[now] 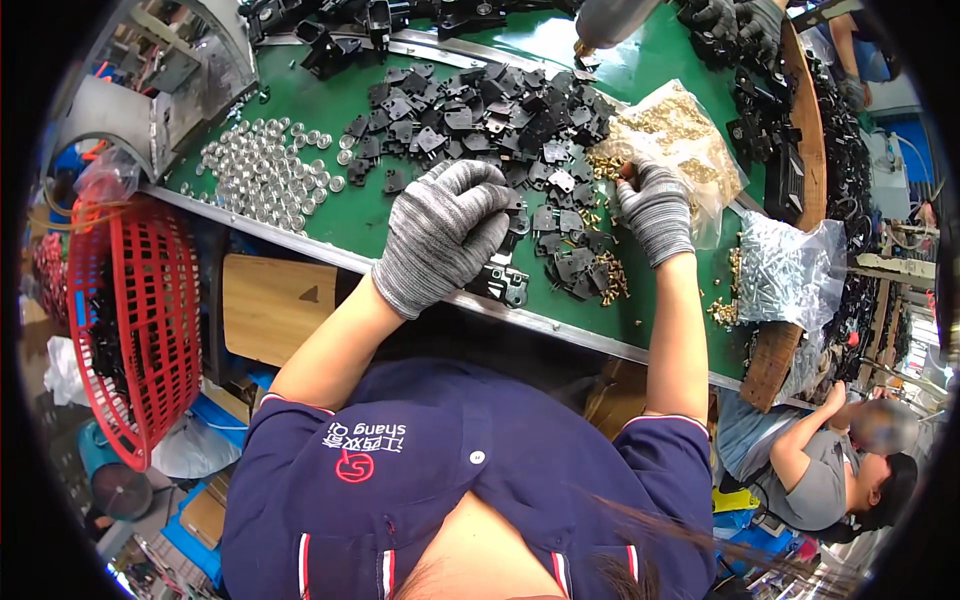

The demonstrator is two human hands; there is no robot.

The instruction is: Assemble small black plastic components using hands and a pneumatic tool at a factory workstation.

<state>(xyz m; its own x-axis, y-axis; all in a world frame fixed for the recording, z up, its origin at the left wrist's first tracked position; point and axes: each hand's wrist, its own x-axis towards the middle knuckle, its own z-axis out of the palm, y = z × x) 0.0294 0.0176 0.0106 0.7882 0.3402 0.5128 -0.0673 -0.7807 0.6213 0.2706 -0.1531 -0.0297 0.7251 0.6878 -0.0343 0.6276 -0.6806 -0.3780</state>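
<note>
My left hand [440, 240], in a grey knit glove, is closed above the near edge of the green bench, fingers curled in. Whatever it holds is hidden. Beside and below its fingers lie black flat parts [503, 284], and a large heap of small black brackets [480, 110] spreads beyond it. My right hand [657, 212], gloved alike with bare fingertips showing, reaches to loose brass screws [604, 168] at the edge of an open clear bag of brass screws [675, 130]. Its thumb and fingers are pinched together; what is between them cannot be made out.
Round silver metal cups [268, 175] lie at the left. A grey tool with a brass-coloured tip [612, 22] hangs over the far side. Silver screws fill a bag [785, 268] at right. A red basket [135, 320] stands left. Another person's gloved hands [740, 25] work at far right.
</note>
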